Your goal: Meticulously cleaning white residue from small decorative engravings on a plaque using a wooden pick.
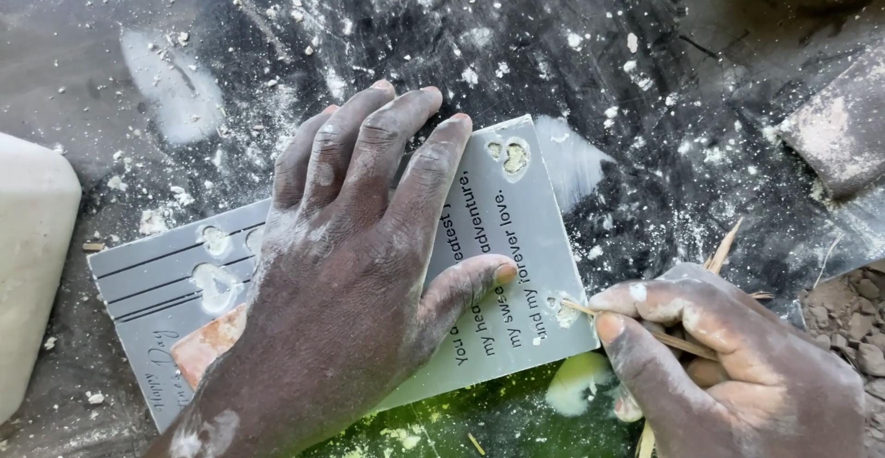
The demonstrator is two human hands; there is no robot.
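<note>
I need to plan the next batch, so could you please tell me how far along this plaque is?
Done: the grey plaque already carries lettering, grooves and heart recesses. In hand: the left hand presses it flat while the right hand picks at a lower heart recess with a thin stick. Left: white residue remains in other recesses.

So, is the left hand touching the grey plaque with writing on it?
Touching. The head view shows the left hand pressed flat on the grey plaque, fingers spread over its face and thumb lying across the lettering.
</note>
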